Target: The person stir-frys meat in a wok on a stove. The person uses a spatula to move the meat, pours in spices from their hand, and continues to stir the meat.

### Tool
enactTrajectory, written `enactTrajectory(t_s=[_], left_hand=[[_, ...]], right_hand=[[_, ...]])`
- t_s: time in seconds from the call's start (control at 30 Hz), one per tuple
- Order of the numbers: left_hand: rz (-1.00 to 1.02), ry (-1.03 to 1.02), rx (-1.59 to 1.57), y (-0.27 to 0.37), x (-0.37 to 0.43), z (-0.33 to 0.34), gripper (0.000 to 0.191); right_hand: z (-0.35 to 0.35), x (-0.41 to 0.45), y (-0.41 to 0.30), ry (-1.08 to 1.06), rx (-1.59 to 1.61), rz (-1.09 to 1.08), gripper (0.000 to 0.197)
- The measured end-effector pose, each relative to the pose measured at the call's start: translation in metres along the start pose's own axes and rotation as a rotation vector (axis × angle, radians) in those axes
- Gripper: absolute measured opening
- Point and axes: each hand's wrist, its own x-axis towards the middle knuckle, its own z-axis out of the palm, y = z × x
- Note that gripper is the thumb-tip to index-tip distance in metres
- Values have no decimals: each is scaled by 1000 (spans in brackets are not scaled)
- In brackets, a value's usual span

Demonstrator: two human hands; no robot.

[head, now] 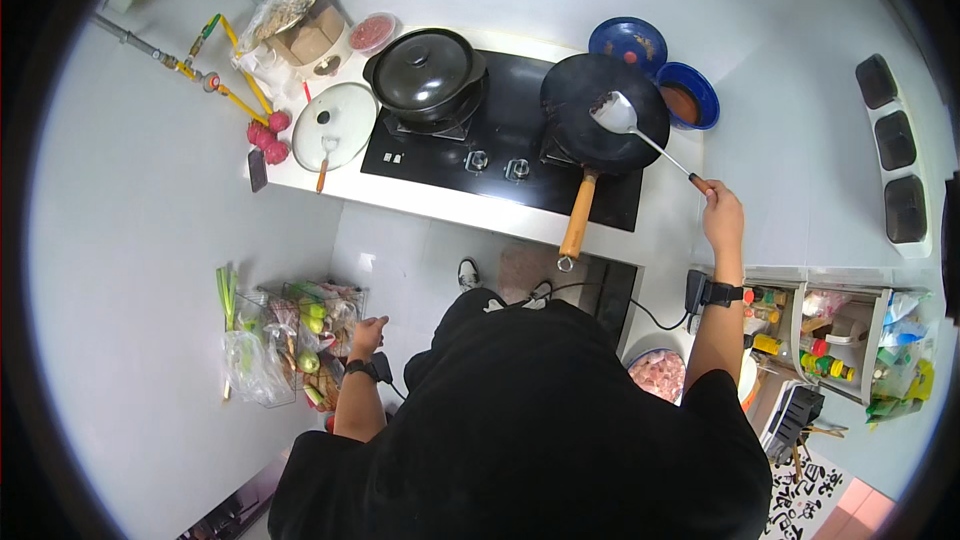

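My right hand (723, 214) grips the wooden handle of a metal wok spatula (616, 114). The spatula's blade rests in a black wok (577, 139), with some dark bits beside it. The wok sits on the right burner of a black glass cooktop (506, 90), its wooden handle pointing towards me. On the left burner stands a dark lidded pot (424, 75). My left hand (369, 337) hangs low at my left side, near a wire rack of vegetables; it seems to hold nothing, its fingers loosely curled.
Behind the wok are a blue lid (628, 45) and a blue bowl of brown liquid (686, 97). A glass lid (337, 124) lies left, near dragon fruits (276, 152). A bowl of raw meat (658, 373) stands by my right arm. The vegetable rack (289, 315) is left.
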Motion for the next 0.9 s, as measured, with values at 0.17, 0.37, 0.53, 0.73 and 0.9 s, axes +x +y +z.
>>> enactTrajectory(t_s=[0.17,0.37,0.53,0.73,0.9], left_hand=[[50,17,-8,2,5,-9,25],[53,19,-57,1,18,-13,20],[63,6,-65,14,24,-7,19],[72,2,-27,11,29,-4,20],[81,11,-26,9,31,-1,22]], right_hand=[[2,-8,-2,39,1,-2,21],[6,-16,1,71,37,11,21],[4,-20,5,58,34,4,21],[5,-19,1,29,30,13,20],[4,-22,4,41,78,-10,20]])
